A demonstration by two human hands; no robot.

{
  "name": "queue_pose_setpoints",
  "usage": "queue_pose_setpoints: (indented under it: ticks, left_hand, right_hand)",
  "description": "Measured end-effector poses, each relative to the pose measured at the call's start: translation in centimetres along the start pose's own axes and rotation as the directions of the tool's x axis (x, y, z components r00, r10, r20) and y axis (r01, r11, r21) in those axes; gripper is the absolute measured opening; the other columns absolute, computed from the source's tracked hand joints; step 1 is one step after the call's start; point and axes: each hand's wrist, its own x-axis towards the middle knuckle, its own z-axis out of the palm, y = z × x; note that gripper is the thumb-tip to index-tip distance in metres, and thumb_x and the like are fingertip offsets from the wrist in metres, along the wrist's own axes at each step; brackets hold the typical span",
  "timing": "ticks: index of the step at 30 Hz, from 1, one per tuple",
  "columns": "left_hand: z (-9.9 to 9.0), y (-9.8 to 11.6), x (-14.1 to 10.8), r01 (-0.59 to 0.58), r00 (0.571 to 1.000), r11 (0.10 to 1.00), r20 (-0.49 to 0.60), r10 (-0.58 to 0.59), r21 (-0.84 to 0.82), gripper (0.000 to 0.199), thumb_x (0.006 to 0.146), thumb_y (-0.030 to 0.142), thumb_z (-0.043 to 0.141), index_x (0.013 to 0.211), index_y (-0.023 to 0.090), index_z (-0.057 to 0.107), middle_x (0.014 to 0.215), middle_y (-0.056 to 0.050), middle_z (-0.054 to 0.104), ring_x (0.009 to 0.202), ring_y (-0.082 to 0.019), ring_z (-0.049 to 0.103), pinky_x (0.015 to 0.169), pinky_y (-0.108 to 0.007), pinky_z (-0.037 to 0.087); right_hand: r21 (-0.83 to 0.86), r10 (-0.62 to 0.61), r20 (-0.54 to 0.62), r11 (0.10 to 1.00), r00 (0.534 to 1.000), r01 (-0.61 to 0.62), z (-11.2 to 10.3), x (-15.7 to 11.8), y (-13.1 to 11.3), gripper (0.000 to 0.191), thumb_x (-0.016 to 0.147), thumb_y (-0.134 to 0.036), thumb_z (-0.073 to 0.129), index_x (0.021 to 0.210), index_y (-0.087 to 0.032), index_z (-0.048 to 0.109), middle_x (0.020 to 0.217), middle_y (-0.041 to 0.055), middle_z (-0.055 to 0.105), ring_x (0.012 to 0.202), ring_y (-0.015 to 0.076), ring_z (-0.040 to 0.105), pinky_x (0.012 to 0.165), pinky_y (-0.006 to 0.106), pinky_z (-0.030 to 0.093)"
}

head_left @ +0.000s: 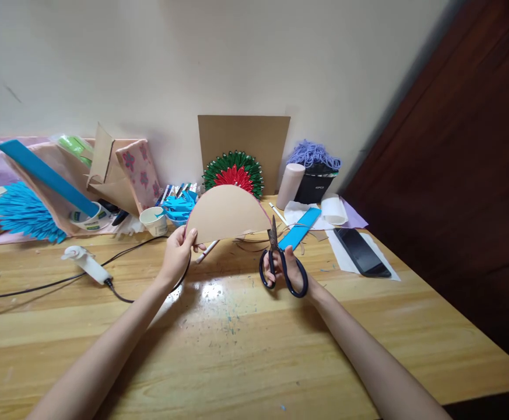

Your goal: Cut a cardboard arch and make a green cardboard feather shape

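A person's L hand (176,252) pinches a half-round cardboard piece (228,213) by its lower L corner above a wood table (219,373), R hand (293,268) gripping scissors (273,248) by the opp. corner, apparently mid-trim; the next snip prob. calls for steady cardboard. Bkgd: pale wall (237,58), red-green fan (233,169) vs. brown sheet (242,133), dark panel (464,146) at R, scraps on tabletop.

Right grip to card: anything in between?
Only the scissors, held in the right grip itself, blades at the right corner of the card; whether they touch, I can't tell. Nothing else visible is in the way. The blue strip lies beyond the scissors.
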Motion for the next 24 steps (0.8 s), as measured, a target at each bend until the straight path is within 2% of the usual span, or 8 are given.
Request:
queue_pose_setpoints:
  ticks: [4,15,20,24]
  left_hand:
    - [-0.16,0.11,0.23,0.002,1.0,1.0,0.021,-0.002,0.02,0.021,0.077,0.035,0.058,0.077,0.015,0.053,0.057,0.003,0.053,0.047,-0.01,0.051,0.045,-0.02,0.034]
    - [-0.97,-0.34,0.85,-0.025,0.999,0.998,0.048,0.022,0.055,0.019,0.078,0.034,0.056,0.077,0.015,0.054,0.054,0.004,0.053,0.047,-0.01,0.053,0.046,-0.021,0.033]
    - [-0.85,-0.58,0.71,-0.008,0.999,0.999,0.054,0.005,0.051,0.019,0.078,0.034,0.056,0.075,0.015,0.052,0.05,0.003,0.055,0.045,-0.009,0.048,0.046,-0.021,0.032]
    - [-0.59,-0.39,0.46,0.003,0.998,0.999,0.059,-0.007,0.054,0.018,0.079,0.033,0.055,0.074,0.016,0.051,0.047,0.003,0.055,0.044,-0.009,0.044,0.046,-0.021,0.031]
  right_hand:
    - [0.021,0.011,-0.028,1.0,1.0,-0.011,-0.18,0.13,0.06,0.076,0.057,-0.089,0.023,0.07,-0.018,0.048,0.048,-0.0024,0.048,0.044,0.0138,0.052,0.048,0.026,0.041]
    - [-0.017,0.07,-0.007,0.997,0.998,-0.07,-0.2,0.0,0.13,0.077,0.05,-0.091,0.026,0.066,-0.018,0.045,0.043,-0.0051,0.044,0.039,0.0118,0.048,0.045,0.025,0.039]
    - [-0.06,0.041,-0.041,0.997,0.998,-0.044,0.01,-0.03,0.18,0.074,0.052,-0.091,0.026,0.064,-0.019,0.042,0.041,-0.0062,0.04,0.036,0.0106,0.046,0.041,0.023,0.037]
    - [-0.109,0.017,-0.128,0.994,0.992,-0.031,0.37,-0.07,0.15,0.072,0.054,-0.09,0.026,0.062,-0.019,0.041,0.038,-0.0069,0.038,0.032,0.0095,0.043,0.036,0.021,0.034]
